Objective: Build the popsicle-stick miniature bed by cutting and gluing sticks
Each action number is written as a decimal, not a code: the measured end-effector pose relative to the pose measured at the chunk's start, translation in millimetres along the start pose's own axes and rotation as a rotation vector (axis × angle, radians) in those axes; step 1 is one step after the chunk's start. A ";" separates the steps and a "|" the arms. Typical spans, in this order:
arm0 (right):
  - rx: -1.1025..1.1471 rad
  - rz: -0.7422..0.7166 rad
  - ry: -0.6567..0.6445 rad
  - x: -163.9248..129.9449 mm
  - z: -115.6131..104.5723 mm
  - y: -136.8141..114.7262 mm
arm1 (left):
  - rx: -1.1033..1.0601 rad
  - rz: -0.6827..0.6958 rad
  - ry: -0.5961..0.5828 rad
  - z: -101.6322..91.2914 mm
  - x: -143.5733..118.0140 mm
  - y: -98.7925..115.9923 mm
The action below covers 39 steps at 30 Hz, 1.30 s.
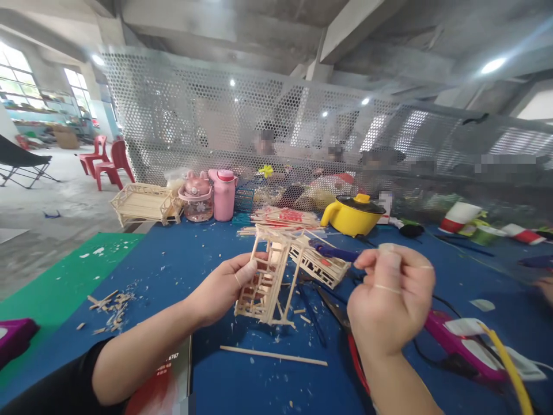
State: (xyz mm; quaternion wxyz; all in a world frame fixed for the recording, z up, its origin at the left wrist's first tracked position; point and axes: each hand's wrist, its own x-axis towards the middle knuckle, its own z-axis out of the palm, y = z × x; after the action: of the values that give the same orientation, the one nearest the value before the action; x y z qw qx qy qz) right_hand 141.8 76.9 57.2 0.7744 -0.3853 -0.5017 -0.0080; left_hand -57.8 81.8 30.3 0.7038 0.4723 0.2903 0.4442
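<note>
My left hand (233, 282) grips an open frame model (272, 282) built of thin wooden sticks, thumb in front, tilted above the blue table. My right hand (391, 288) is closed in a pinch to the right of it. A slim dark-blue tool (334, 252) runs from those fingertips towards the model's upper right; its exact kind is unclear. Behind the model lies another small slatted wooden piece (322, 268). A loose wooden stick (272, 355) lies in front. Beside my right wrist are red-handled cutters (339, 317), partly hidden by the forearm.
Wood scraps (114, 308) litter the table's left side. At the back stand a wooden model (144, 202), a pink bottle (223, 196), bundled sticks (287, 219) and a yellow pot (356, 216). A magenta-and-white device (466, 346) with cables lies right. Another person's hand (546, 288) shows at right.
</note>
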 end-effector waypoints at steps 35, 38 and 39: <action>-0.464 -0.046 -0.834 -11.6 -0.3 39.0 | 1.284 0.355 0.263 -39.6 -1.3 44.8; -0.372 -0.274 -0.865 -17.8 6.0 36.0 | 1.240 0.346 0.193 -54.4 -8.8 31.1; -0.383 -0.288 -0.886 -20.8 9.0 36.7 | 1.226 0.365 0.183 -57.3 -9.1 26.5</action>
State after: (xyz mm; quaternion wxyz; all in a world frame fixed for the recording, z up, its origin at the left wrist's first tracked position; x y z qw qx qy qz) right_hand 139.3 100.4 21.1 0.3937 -0.4137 -0.8198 -0.0423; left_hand -118.5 101.1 32.6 0.1915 0.7906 0.4653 0.3488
